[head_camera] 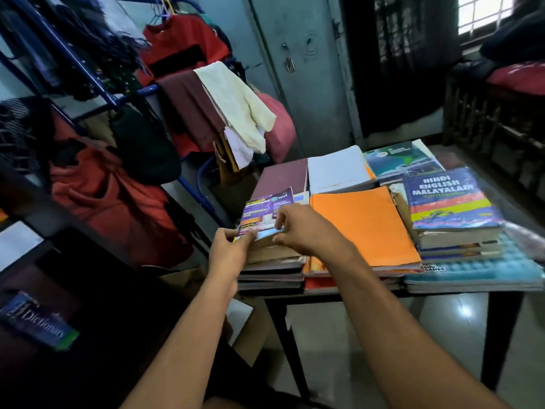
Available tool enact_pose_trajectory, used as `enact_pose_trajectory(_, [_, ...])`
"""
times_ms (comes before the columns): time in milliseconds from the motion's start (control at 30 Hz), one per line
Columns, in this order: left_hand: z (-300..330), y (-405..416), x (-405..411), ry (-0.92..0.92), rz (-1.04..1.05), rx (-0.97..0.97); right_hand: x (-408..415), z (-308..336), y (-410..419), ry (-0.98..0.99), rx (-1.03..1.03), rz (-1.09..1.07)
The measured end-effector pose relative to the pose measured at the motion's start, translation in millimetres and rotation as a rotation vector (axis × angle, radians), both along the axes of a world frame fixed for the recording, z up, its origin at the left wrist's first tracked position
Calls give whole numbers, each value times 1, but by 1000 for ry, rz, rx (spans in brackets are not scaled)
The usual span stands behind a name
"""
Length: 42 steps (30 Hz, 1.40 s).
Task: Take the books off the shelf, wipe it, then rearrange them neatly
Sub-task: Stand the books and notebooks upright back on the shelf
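Left hand (228, 251): grip clamped on purple book's (265, 212) near corner
Right hand (298, 228): grip pinches its near edge
Book: atop left stack (271, 273), counter (339, 291)

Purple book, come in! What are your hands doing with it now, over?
Left hand and right hand both pinch the purple book at its near edge, atop the left stack. Orange book lies alongside. Nothing in the way.

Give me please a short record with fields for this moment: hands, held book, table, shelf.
left hand: grips near-left corner of purple paperback book
right hand: pinches the same book's near edge
purple paperback book: on top of left stack
dark metal-legged table: covered with book stacks
blue dictionary: lies lower left, apart
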<state>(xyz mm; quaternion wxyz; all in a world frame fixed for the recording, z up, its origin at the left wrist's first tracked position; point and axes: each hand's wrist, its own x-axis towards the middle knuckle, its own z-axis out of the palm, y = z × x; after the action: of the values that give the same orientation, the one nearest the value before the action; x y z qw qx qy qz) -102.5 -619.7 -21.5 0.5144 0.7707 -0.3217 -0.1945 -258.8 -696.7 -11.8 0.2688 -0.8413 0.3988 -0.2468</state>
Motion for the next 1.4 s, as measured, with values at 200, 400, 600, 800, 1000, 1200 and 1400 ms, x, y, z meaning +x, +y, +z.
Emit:
enact_pose_trajectory(200, [2,49,-5,385,13,-122,4,37,53,209,-104,143])
enact_pose_trajectory(400, [9,140,9,524,91,-277,17,50,105,163,-163,380])
enact_pose_trajectory(600, [-24,237,31,569,379,-491,82,-2,177,229,-303,605])
enact_pose_trajectory(800, [-36,307,72,471,578,-677,149,-33,265,364,-474,724])
enact_pose_trajectory(1000, [-27,333,123,350,656,-891,236,-23,302,211,-579,766])
enact_pose_trajectory(1200, [-55,342,178,145,753,-783,304,-44,307,241,-433,946])
enact_pose_trajectory(1400, [-80,332,234,-147,669,-515,353,-71,281,-10,-47,1092])
